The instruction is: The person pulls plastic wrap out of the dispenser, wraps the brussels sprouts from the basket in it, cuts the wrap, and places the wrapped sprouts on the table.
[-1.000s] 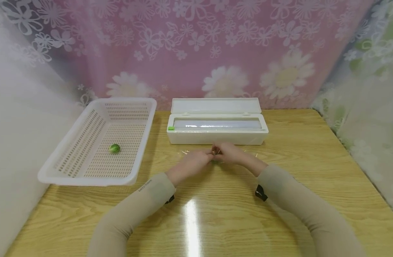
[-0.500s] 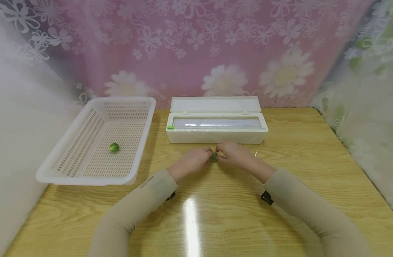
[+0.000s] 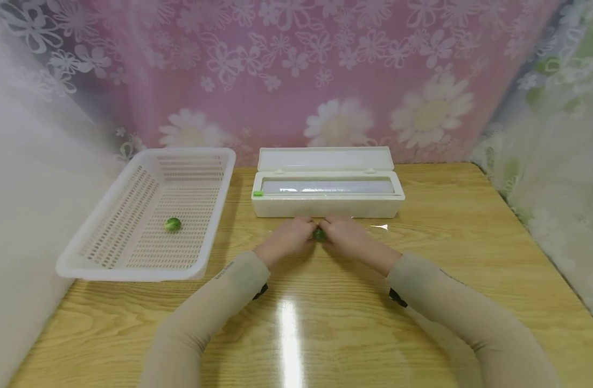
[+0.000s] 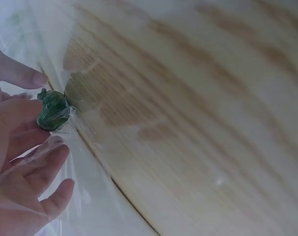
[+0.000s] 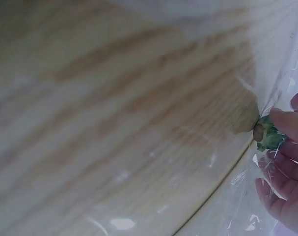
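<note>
A small green Brussels sprout [image 3: 319,234] with clear cling film about it is between my two hands, just in front of the white cling film box. My left hand [image 3: 288,238] holds the sprout from the left; in the left wrist view, thumb and fingers are curled about the sprout [image 4: 53,109], and film [image 4: 69,120] stretches over the fingers. From the other side my right hand [image 3: 349,241] pinches it. The right wrist view shows the sprout's brown cut stem [image 5: 258,132] facing out, with crinkled film [image 5: 242,174] below. Fingers partly hide the sprout in the head view.
The cling film box [image 3: 327,207] stands with its lid [image 3: 325,159] up and a film roll [image 3: 327,187] inside. At left, a white perforated basket [image 3: 210,237] holds another Brussels sprout [image 3: 172,224]. Curtains with flowers [image 3: 277,108] hang behind the wooden table [image 3: 349,323].
Half a second ago the right fingers were lifted a little off the sprout; now both hands are close together on it. A film glint shows right of the right hand.
</note>
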Motion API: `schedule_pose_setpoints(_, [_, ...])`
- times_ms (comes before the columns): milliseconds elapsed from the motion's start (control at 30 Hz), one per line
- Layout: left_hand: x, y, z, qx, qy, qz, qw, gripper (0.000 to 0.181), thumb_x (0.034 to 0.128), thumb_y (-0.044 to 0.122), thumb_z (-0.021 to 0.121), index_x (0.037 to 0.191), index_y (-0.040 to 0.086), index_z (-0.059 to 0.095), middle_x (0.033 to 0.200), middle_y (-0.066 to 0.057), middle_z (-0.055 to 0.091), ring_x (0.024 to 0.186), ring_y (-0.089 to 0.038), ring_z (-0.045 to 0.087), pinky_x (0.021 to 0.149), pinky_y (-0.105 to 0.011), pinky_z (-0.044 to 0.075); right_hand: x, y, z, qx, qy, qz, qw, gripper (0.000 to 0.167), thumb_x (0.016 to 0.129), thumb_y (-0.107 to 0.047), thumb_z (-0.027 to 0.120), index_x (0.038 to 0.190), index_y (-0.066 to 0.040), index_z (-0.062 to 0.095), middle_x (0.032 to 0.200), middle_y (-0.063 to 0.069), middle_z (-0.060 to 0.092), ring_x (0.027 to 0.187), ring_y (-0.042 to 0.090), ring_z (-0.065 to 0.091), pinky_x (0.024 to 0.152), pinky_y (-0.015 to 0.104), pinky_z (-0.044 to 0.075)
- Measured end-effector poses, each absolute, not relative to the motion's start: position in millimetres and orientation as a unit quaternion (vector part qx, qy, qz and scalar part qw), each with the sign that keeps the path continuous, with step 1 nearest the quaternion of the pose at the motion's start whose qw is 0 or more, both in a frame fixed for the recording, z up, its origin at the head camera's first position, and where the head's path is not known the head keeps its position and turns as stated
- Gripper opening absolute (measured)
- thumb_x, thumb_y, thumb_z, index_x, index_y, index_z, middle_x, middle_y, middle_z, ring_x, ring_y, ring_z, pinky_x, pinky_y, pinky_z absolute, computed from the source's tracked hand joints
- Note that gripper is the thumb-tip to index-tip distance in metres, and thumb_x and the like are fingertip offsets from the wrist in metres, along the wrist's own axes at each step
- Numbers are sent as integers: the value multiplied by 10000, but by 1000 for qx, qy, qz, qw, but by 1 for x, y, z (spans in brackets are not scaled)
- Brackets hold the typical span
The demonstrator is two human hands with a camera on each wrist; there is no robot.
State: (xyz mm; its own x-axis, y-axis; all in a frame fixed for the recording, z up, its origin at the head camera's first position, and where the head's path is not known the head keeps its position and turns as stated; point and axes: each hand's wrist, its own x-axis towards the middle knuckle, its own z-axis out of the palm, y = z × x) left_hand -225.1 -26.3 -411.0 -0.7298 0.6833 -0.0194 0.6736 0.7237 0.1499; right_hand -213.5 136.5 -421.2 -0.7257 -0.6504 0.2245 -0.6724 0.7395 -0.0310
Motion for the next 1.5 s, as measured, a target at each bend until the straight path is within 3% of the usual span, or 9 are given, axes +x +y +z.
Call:
schedule_pose_setpoints(267, [-224, -25, -413, 366, 929, 54, -6, 258, 837, 253, 607, 1039, 92, 610, 982, -27, 587, 947, -205, 531, 819, -363, 433, -221, 134, -427, 361, -927, 59, 87, 276, 733, -208, 707, 868, -7, 573, 802, 75, 555, 752, 233, 542, 680, 355, 468])
schedule_pose_setpoints(567, [-226, -23, -413, 403, 913, 48, -41, 237, 793, 203, 665, 990, 104, 580, 967, -15, 587, 915, -192, 545, 789, -334, 443, -239, 144, -419, 338, -930, 139, -35, 267, 773, -211, 668, 947, -29, 581, 818, 30, 581, 743, 180, 546, 651, 316, 468])
schedule_pose_setpoints(767, [-229, -18, -417, 413, 907, 20, -80, 140, 831, 170, 615, 946, 107, 568, 903, -3, 564, 843, -171, 534, 721, -305, 439, -246, 146, -413, 338, -919, 189, -80, 245, 796, -241, 661, 930, -44, 604, 804, 13, 589, 713, 151, 533, 632, 313, 452])
schedule_pose_setpoints(867, [-231, -14, -417, 417, 904, -2, -90, 69, 848, 106, 581, 916, 99, 569, 847, -3, 553, 782, -157, 519, 681, -278, 431, -246, 146, -414, 335, -920, 188, -78, 229, 794, -252, 659, 907, -61, 603, 811, 18, 597, 731, 158, 549, 644, 319, 460])
schedule_pose_setpoints(1000, [-233, -11, -417, 416, 906, -25, -76, 111, 853, 62, 565, 960, 82, 582, 879, -17, 572, 803, -154, 525, 706, -264, 437, -243, 147, -415, 332, -925, 171, -64, 234, 768, -208, 675, 917, -56, 580, 834, 42, 604, 769, 192, 568, 677, 335, 471])
schedule_pose_setpoints(1167, [-236, -13, -420, 397, 916, -13, -55, 151, 868, 102, 555, 1012, 69, 586, 943, -32, 586, 871, -168, 545, 769, -274, 445, -234, 146, -412, 332, -940, 75, -4, 298, 723, -215, 720, 920, -50, 569, 844, 63, 594, 799, 243, 571, 690, 375, 475])
schedule_pose_setpoints(1500, [-237, -19, -422, 380, 921, 73, -45, 100, 871, 123, 559, 944, 83, 613, 944, -32, 592, 883, -182, 554, 794, -277, 439, -231, 145, -415, 352, -931, 50, 81, 156, 761, -208, 697, 743, -75, 618, 716, 35, 567, 678, 207, 546, 604, 335, 465])
